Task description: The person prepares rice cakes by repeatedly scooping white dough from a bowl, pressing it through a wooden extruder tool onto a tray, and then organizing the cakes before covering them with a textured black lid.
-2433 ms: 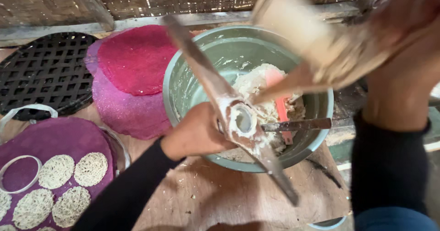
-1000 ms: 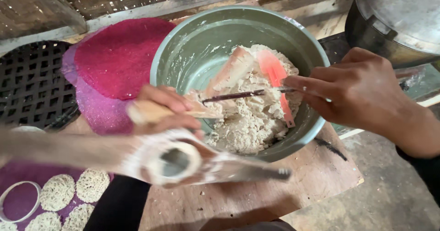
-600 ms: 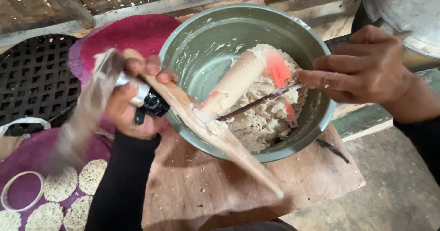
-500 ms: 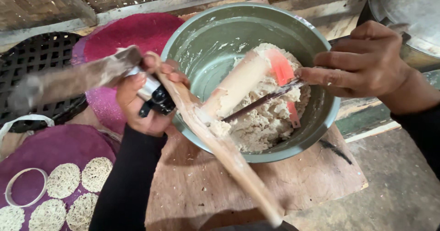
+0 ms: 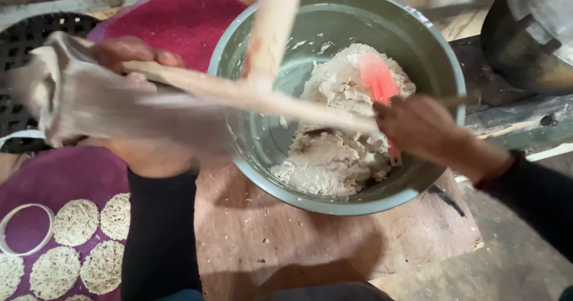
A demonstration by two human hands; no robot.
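My left hand [image 5: 134, 56] grips a wooden press [image 5: 95, 107] with long pale handles; it is blurred and held level over the left rim of the bowl. One handle reaches across to my right hand, the other points up and away. A grey-green metal bowl [image 5: 358, 208] holds a mound of pale dough [image 5: 334, 151]. My right hand [image 5: 421, 128] is inside the bowl on the right, closed around a pink spatula [image 5: 376, 77] whose blade rests on the dough.
The bowl stands on a wooden board [image 5: 298, 247]. At lower left a purple mat [image 5: 59, 175] carries several lacy noodle rounds [image 5: 71, 220] and a white ring [image 5: 24, 226]. A red mat [image 5: 179, 17] and a black lattice tray [image 5: 24, 32] lie behind. A metal pot [image 5: 537, 32] is at upper right.
My left hand has swung the press round and brought it level over the bowl's left rim. My right hand has dropped lower into the bowl, onto the spatula by the dough.
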